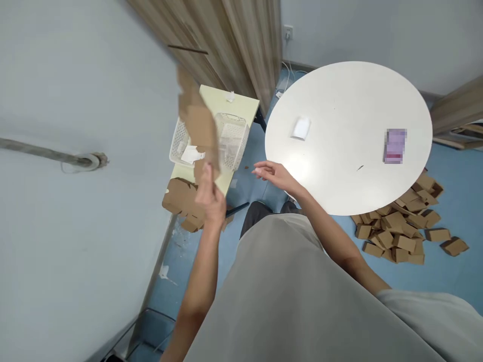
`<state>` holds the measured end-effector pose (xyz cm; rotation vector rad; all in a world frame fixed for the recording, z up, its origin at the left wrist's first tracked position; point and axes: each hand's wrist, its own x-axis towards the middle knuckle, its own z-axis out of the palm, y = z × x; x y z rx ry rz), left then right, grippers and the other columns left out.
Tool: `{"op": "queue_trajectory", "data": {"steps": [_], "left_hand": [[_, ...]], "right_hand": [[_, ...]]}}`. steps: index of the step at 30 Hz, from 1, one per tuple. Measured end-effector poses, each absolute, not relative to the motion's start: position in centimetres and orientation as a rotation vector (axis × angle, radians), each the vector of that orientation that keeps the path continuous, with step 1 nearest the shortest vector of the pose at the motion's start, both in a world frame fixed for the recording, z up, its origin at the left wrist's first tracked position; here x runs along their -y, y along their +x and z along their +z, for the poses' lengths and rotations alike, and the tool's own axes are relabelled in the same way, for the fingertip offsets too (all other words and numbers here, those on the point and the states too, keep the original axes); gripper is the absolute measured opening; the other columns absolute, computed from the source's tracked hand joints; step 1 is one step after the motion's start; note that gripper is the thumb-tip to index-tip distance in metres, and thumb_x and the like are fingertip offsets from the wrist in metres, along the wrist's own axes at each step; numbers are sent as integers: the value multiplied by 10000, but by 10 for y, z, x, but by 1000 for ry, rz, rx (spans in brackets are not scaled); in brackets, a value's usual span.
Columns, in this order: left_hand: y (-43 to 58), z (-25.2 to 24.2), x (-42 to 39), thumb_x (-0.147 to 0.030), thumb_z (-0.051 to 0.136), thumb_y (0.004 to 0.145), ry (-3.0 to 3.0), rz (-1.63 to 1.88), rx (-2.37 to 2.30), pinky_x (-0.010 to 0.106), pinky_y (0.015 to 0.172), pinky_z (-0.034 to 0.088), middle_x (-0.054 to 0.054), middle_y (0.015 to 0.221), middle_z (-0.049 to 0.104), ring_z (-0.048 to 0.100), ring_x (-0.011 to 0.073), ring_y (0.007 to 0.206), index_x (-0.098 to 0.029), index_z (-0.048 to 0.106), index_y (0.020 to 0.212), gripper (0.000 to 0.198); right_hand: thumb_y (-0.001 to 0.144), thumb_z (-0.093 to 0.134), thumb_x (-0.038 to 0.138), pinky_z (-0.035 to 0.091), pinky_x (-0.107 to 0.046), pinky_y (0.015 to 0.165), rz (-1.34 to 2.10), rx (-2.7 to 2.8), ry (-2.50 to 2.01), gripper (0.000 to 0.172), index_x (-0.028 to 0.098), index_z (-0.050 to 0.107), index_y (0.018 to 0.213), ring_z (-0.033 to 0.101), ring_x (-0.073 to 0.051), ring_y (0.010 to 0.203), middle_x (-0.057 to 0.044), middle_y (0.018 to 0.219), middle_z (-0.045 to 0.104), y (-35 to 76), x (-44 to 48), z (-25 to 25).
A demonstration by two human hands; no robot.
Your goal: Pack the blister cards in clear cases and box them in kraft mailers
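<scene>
My left hand (pixel 210 195) is raised and closed on the lower end of a flat, unfolded brown cardboard blank (pixel 196 120), which stands up in front of the white mesh basket (pixel 230 146). My right hand (pixel 272 174) hovers a little to the right of it, empty, with its fingers stretched out toward the blank. A stack of more flat blanks (pixel 181 198) lies on the near end of the pale yellow side table (pixel 247 104), just below my left hand.
A round white table (pixel 349 166) stands to the right with a small white object (pixel 301 128) and a purple item (pixel 394 146) on it. Several folded cardboard boxes (pixel 400 226) are piled on the blue floor beside it. A wall runs along the left.
</scene>
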<state>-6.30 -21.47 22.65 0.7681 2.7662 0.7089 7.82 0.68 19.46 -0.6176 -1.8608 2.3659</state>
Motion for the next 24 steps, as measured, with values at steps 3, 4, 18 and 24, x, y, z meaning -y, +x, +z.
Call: {"op": "queue_trajectory", "data": {"steps": [3, 4, 18, 24], "left_hand": [[-35, 206, 141, -299, 459, 1078, 1313, 769, -2611, 608, 1422, 216, 98, 1723, 554, 299, 299, 1728, -307, 452, 1739, 662], [-25, 199, 119, -299, 457, 1088, 1463, 746, -2508, 634, 1423, 179, 94, 1736, 539, 271, 298, 1735, -315, 469, 1730, 642], [66, 44, -20, 12, 353, 999, 1931, 119, -1682, 730, 1392, 186, 138, 1730, 522, 415, 333, 1671, -247, 609, 1634, 732], [73, 12, -17, 7, 325, 1022, 1821, -169, -1605, 586, 1353, 398, 146, 1750, 496, 428, 324, 1667, -198, 652, 1587, 684]], "right_hand": [[973, 704, 770, 642, -460, 1091, 2193, 1712, -745, 646, 263, 716, 1373, 758, -289, 1263, -125, 1321, 795, 115, -43, 214], [934, 721, 812, 644, -471, 1093, 2126, 1669, -804, 703, 259, 718, 1368, 749, -308, 1283, -133, 1313, 795, 130, -55, 217], [860, 666, 264, 636, -434, 1044, 1713, 1108, -1862, 508, 110, 658, 1344, 799, -252, 1101, -228, 1329, 790, 303, -99, 61], [986, 596, 310, 586, -475, 1144, 1373, 1366, -1986, 413, 153, 692, 1356, 766, -270, 1154, -185, 1493, 716, 284, -106, 38]]}}
